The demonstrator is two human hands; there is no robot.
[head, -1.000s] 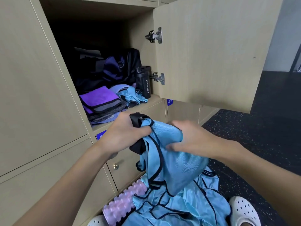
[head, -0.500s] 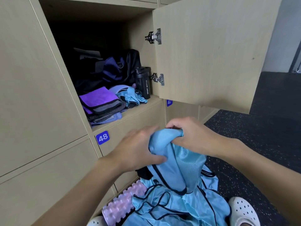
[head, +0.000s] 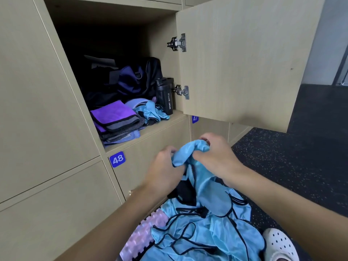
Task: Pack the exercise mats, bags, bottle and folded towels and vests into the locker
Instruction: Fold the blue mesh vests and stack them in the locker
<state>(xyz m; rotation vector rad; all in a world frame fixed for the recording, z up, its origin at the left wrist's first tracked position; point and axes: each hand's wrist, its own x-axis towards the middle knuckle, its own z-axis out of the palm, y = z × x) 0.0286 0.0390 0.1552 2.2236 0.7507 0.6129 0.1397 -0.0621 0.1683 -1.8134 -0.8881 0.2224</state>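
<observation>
Both hands grip one light blue vest (head: 204, 185) with black trim in front of the locker bank. My left hand (head: 165, 170) bunches its left edge; my right hand (head: 216, 157) pinches the top fold. More blue vests (head: 203, 236) lie heaped below. The open locker (head: 131, 129) holds a dark bag (head: 131, 80), a black sport bottle (head: 165, 96) at its right wall, folded purple and grey towels (head: 114, 115) at the front left, and a crumpled blue vest (head: 152, 112) beside them.
The locker door (head: 244, 59) stands swung open to the right, above my hands. A pink ridged foam roller (head: 143, 236) lies on the floor against the lower lockers. Door 48 (head: 117, 159) is closed below. A white clog (head: 278, 243) shows at the bottom right on speckled black flooring.
My left hand has let go of the vest's black-trimmed part and slid right onto the blue cloth. Both hands have gathered the vest's top into a tighter bunch.
</observation>
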